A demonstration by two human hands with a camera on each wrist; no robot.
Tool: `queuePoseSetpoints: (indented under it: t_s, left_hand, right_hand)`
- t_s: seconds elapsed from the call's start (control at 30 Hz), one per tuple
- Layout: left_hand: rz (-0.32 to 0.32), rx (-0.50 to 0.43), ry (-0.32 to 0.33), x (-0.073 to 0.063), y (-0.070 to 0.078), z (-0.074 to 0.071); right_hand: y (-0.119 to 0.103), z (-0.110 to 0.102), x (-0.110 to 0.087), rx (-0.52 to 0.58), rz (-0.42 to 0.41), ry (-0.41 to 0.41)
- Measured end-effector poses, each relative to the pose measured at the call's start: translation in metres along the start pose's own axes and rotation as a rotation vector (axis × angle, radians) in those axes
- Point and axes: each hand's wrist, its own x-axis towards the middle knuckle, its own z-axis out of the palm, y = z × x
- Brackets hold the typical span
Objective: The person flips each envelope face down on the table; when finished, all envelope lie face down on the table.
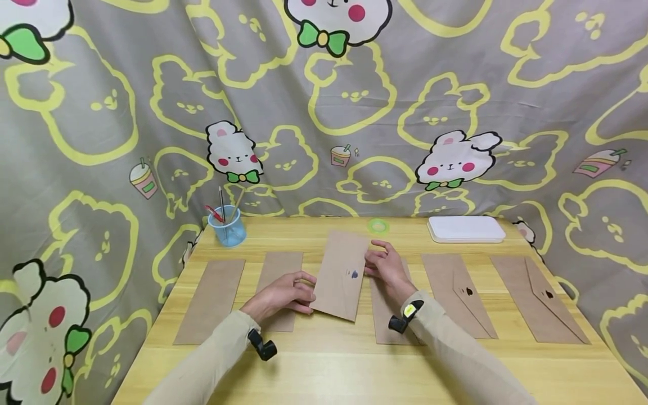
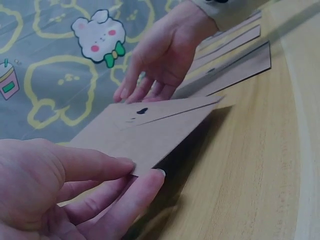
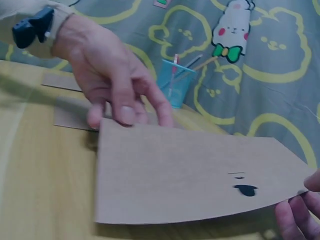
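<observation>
A brown paper envelope [image 1: 336,281] with a small dark mark and a flap line is held tilted over the middle of the table. My left hand [image 1: 283,292] pinches its lower left edge between thumb and fingers, as the left wrist view shows close up. At the upper right edge, my right hand [image 1: 388,267] grips it with thumb and fingertips. The raised envelope casts a shadow on the wood. Beneath the left hand lies a plain envelope [image 1: 283,264], partly covered. Another envelope [image 1: 387,320] is partly hidden under the right hand and forearm.
A plain envelope [image 1: 210,304] lies far left. On the right lie two envelopes with dark marks, an inner one [image 1: 450,292] and an outer one [image 1: 531,298]. Along the back stand a blue pen cup [image 1: 230,230], a green ring [image 1: 378,226] and a white case [image 1: 466,229], before a patterned curtain.
</observation>
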Motion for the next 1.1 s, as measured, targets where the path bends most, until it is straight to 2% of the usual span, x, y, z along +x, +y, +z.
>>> queuePoseSetpoints:
  t_s: [0.43,0.73,0.93,1.1]
  left_hand:
    - [-0.022,0.041,-0.041,-0.007,0.001,-0.003]
    - [-0.011,0.030,0.009,-0.005,-0.001,-0.012]
    - [0.015,-0.016,0.085,-0.002,-0.003,-0.018]
    - [0.032,-0.014,0.137,-0.002,-0.002,-0.024]
  right_hand:
    - [-0.004,-0.016,0.008,0.027,0.035,0.018]
    - [-0.002,-0.023,0.005,0.076,0.030,0.013]
    - [-0.001,-0.026,0.002,0.111,0.026,0.015]
    - [0.000,-0.028,-0.001,0.127,0.015,-0.008]
